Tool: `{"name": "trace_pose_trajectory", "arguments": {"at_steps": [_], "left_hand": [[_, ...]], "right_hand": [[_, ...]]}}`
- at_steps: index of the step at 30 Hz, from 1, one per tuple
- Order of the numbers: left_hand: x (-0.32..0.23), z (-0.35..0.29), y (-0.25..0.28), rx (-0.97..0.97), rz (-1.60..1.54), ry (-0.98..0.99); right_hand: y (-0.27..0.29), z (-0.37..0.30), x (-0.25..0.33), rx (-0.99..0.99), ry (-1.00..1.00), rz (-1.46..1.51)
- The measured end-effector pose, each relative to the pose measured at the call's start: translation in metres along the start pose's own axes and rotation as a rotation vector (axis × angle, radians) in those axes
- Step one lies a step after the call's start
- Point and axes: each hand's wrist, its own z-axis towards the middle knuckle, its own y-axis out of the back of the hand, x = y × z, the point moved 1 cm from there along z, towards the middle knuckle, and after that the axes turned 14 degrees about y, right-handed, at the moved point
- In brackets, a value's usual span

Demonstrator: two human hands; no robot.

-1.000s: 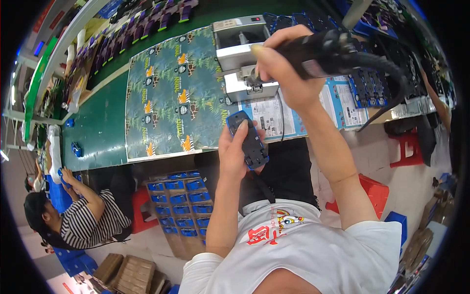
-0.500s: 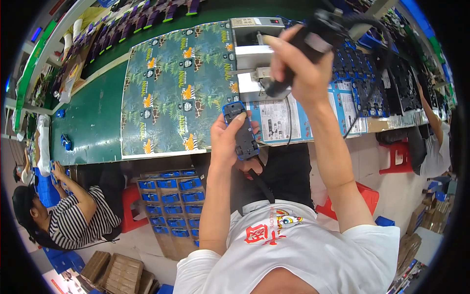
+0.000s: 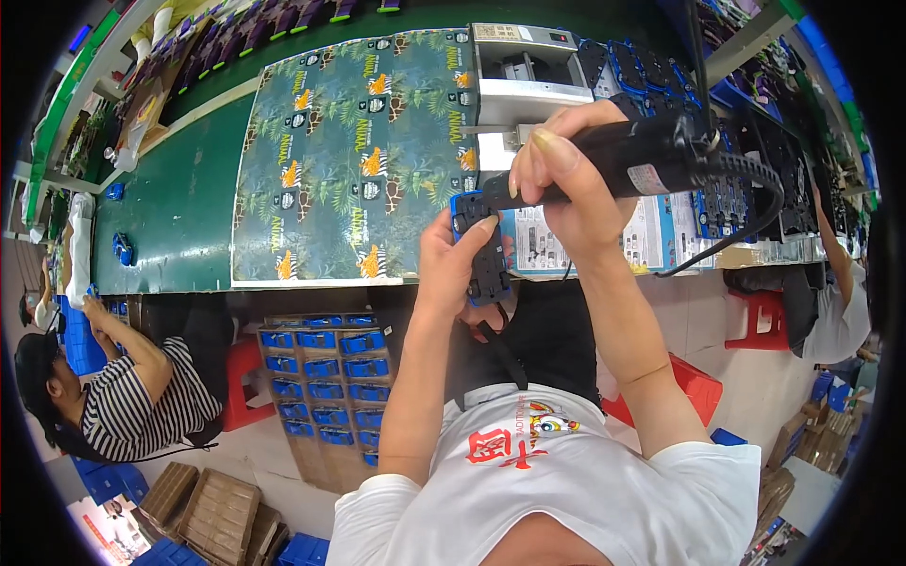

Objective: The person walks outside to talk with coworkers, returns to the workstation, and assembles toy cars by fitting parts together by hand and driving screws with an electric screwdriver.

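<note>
My left hand is closed around a blue and black toy car chassis, underside facing up, thumb pressed on it. In my right fist is a black corded electric screwdriver, lying nearly level. Its tip end reaches the far end of the chassis; whether the bit touches a screw cannot be made out. My right hand wraps the front of the tool's body. Behind the hands stands a grey metal box device, partly hidden by my right hand.
A jungle-patterned printed sheet covers the bench left of my hands. Rows of blue and black car parts lie to the right. The screwdriver's cable loops over the bench. A co-worker in a striped shirt sits left, near a carton of blue cars.
My right hand has brought the screwdriver down and toward me, its tip end now at the chassis. The left hand still holds the chassis in nearly the same place.
</note>
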Motion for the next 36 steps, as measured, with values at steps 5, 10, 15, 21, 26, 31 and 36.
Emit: {"name": "trace_pose_trajectory", "arguments": {"at_steps": [5,10,15,21,26,31,36], "left_hand": [[-0.009,-0.001,-0.001,0.012,0.014,0.004],[-0.011,0.007,-0.002,-0.023,-0.019,-0.011],[-0.019,-0.005,-0.001,-0.034,0.050,0.043],[-0.011,-0.013,-0.006,-0.002,0.042,0.018],[-0.005,-0.022,-0.009,-0.013,0.017,0.039],[-0.003,-0.011,-0.005,0.007,0.063,-0.038],[-0.006,-0.009,-0.007,0.039,0.044,-0.019]], "right_hand": [[-0.002,0.005,0.001,0.024,0.050,0.028],[-0.002,0.010,-0.009,0.083,0.058,0.017],[-0.003,0.001,-0.013,0.143,-0.026,-0.109],[0.003,-0.007,-0.002,0.223,-0.082,-0.056],[0.003,-0.013,0.001,0.149,-0.053,0.094],[0.004,-0.010,0.001,0.187,-0.004,0.083],[0.007,-0.012,-0.001,0.190,0.030,0.100]]}}
